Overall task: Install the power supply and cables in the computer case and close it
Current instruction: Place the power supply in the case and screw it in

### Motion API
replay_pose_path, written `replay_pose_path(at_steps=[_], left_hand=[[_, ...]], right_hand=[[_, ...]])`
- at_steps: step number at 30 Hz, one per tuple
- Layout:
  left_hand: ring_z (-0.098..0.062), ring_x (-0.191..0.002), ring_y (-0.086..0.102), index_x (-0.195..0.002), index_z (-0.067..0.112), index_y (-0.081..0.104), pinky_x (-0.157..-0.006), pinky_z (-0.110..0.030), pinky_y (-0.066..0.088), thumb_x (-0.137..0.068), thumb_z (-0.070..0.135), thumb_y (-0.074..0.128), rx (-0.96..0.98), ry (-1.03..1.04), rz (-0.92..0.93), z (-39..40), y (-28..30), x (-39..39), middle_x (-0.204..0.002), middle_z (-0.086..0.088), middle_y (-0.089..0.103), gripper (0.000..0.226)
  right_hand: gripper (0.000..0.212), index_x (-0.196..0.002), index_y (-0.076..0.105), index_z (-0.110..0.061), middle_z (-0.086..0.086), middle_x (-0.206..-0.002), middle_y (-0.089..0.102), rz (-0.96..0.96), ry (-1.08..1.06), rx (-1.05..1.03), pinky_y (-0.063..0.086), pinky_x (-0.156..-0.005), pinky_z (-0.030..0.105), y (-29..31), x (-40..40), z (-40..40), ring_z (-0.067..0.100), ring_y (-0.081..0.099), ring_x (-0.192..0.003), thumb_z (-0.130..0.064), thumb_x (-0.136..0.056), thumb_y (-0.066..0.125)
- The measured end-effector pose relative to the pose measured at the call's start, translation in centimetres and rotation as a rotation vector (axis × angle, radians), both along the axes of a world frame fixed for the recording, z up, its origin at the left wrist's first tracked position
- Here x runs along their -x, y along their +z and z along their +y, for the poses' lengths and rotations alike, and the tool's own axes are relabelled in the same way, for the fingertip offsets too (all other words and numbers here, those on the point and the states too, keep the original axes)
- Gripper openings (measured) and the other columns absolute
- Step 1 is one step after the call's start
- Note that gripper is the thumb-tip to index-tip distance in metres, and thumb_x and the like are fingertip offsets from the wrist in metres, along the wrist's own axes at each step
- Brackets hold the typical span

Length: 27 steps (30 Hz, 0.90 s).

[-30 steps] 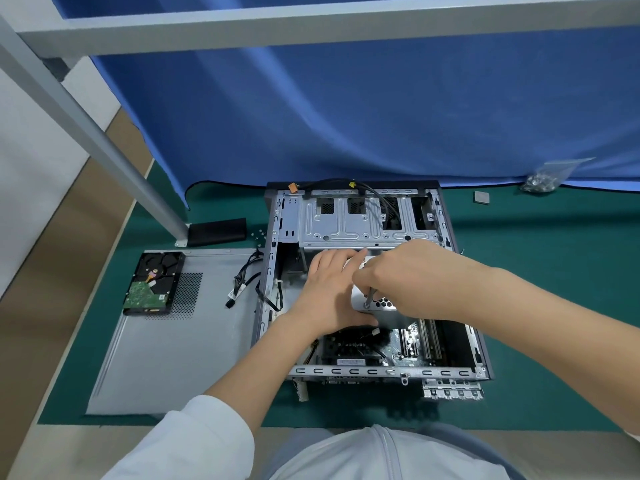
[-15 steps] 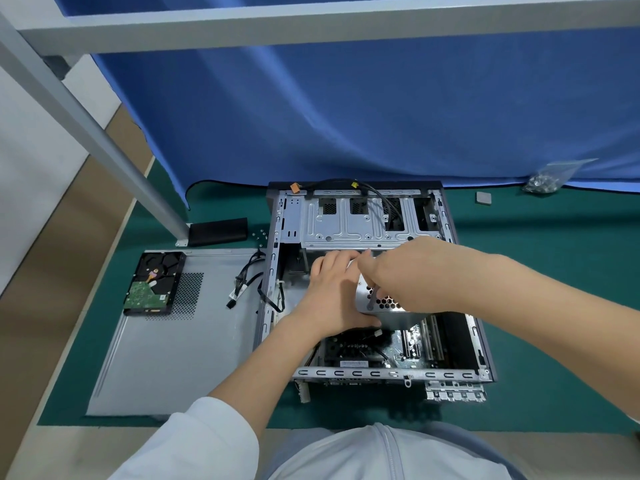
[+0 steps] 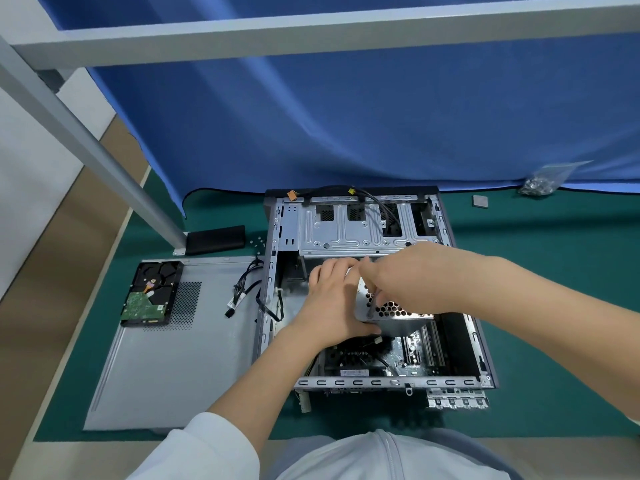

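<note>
Silver metal, the power supply (image 3: pixel 388 308) sits tipped inside the open computer case (image 3: pixel 460 381). It has lifted a little since a second ago. The left hand (image 3: pixel 332 303) grips its side, the right hand (image 3: pixel 412 278) its top (fingers curled around it). It isn't seated yet.

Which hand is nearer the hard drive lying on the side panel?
Left. The left hand is over the case's left half, on the side toward the hard drive. The right hand is farther right, on the power supply.
</note>
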<state>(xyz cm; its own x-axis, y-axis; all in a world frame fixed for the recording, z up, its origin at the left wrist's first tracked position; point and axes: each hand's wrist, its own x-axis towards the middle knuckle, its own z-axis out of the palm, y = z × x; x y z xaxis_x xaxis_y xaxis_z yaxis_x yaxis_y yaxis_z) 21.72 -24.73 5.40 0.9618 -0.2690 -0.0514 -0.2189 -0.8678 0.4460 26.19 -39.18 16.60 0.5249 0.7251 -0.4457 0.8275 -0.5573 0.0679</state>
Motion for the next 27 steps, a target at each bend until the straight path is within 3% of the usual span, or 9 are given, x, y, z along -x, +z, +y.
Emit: replay_pose_path(at_steps=[3, 5, 9, 12, 15, 18, 21, 25, 27], left_hand=[[-0.016, -0.124, 0.023, -0.143, 0.020, 0.031, -0.110, -0.035, 0.013, -0.060, 0.063, 0.076, 0.009, 0.004, 0.000, 0.1, -0.2, 0.0, -0.132, 0.003, 0.033, 0.104], [-0.016, -0.124, 0.022, -0.144, 0.021, 0.029, -0.111, -0.034, 0.012, -0.059, 0.063, 0.076, 0.001, 0.006, 0.001, 0.0, -0.3, 0.0, -0.133, 0.004, 0.032, 0.105], [-0.014, -0.126, 0.020, -0.146, 0.023, 0.027, -0.112, -0.035, 0.010, -0.059, 0.063, 0.076, -0.005, 0.006, 0.004, 0.0, -0.3, 0.0, -0.135, 0.005, 0.031, 0.107], [-0.015, -0.126, 0.020, -0.146, 0.022, 0.028, -0.112, -0.035, 0.010, -0.060, 0.063, 0.076, -0.008, 0.006, 0.005, 0.1, -0.3, 0.0, -0.135, 0.004, 0.031, 0.107], [-0.016, -0.125, 0.021, -0.145, 0.021, 0.029, -0.111, -0.036, 0.012, -0.060, 0.063, 0.076, -0.006, 0.009, 0.011, 0.0, -0.2, -0.1, -0.133, 0.004, 0.032, 0.106], [-0.013, -0.123, 0.020, -0.145, 0.023, 0.025, -0.112, -0.036, 0.012, -0.059, 0.063, 0.077, 0.021, 0.027, 0.016, -0.1, -0.4, -0.1, -0.132, 0.005, 0.032, 0.108], [-0.011, -0.120, 0.019, -0.142, 0.023, 0.027, -0.110, -0.034, 0.012, -0.057, 0.062, 0.078, 0.043, 0.033, 0.003, -0.1, -0.6, -0.1, -0.129, 0.005, 0.032, 0.106], [-0.010, -0.120, 0.017, -0.141, 0.022, 0.031, -0.107, -0.029, 0.005, -0.058, 0.062, 0.076, 0.016, 0.026, -0.002, 0.0, -0.6, -0.1, -0.130, 0.005, 0.030, 0.103], [-0.012, -0.122, 0.017, -0.140, 0.021, 0.037, -0.109, -0.031, 0.005, -0.059, 0.064, 0.075, -0.006, 0.014, 0.003, -0.1, -0.5, -0.1, -0.131, 0.005, 0.029, 0.099]], right_hand=[[0.022, -0.114, 0.050, -0.018, -0.003, -0.078, 0.057, -0.057, 0.038, -0.098, 0.017, -0.044, 0.029, -0.1, 0.0, -0.1, 0.019, 0.033, -0.054, -0.028, -0.095, 0.046], [0.022, -0.103, 0.057, -0.017, -0.003, -0.073, 0.052, -0.111, 0.082, -0.140, 0.015, -0.044, 0.029, -0.3, 0.1, 0.0, 0.019, 0.028, -0.051, -0.033, -0.095, 0.044], [0.033, -0.082, 0.056, -0.017, 0.006, -0.073, 0.054, -0.139, 0.038, -0.121, 0.026, -0.057, 0.030, -1.0, 0.5, 0.4, 0.027, 0.043, -0.063, -0.039, -0.098, 0.037], [0.030, -0.096, 0.057, -0.014, 0.001, -0.070, 0.045, -0.089, -0.014, -0.081, 0.031, -0.058, 0.030, -0.8, 0.4, 0.4, 0.026, 0.042, -0.065, -0.038, -0.097, 0.039], [0.028, -0.117, 0.047, -0.014, -0.003, -0.081, 0.053, 0.013, -0.016, -0.074, 0.029, -0.052, 0.029, -0.4, 0.4, 0.0, 0.024, 0.043, -0.067, -0.029, -0.093, 0.046], [0.016, -0.104, 0.051, -0.017, -0.003, -0.076, 0.053, -0.016, 0.046, -0.135, 0.033, -0.054, 0.031, -0.2, 0.8, 0.0, 0.023, 0.042, -0.061, -0.025, -0.090, 0.047], [0.015, -0.095, 0.053, -0.017, -0.006, -0.060, 0.033, -0.059, 0.049, -0.175, 0.025, -0.049, 0.031, -0.4, 0.8, 0.1, 0.021, 0.033, -0.052, -0.029, -0.092, 0.045], [0.025, -0.093, 0.056, -0.018, 0.001, -0.079, 0.059, -0.097, -0.017, -0.221, 0.028, -0.058, 0.030, -0.9, 0.8, 0.4, 0.026, 0.050, -0.067, -0.040, -0.093, 0.044], [0.031, -0.098, 0.058, -0.017, 0.003, -0.086, 0.063, -0.100, -0.068, -0.198, 0.029, -0.061, 0.030, -1.2, 0.9, 0.4, 0.026, 0.056, -0.076, -0.043, -0.095, 0.043]])
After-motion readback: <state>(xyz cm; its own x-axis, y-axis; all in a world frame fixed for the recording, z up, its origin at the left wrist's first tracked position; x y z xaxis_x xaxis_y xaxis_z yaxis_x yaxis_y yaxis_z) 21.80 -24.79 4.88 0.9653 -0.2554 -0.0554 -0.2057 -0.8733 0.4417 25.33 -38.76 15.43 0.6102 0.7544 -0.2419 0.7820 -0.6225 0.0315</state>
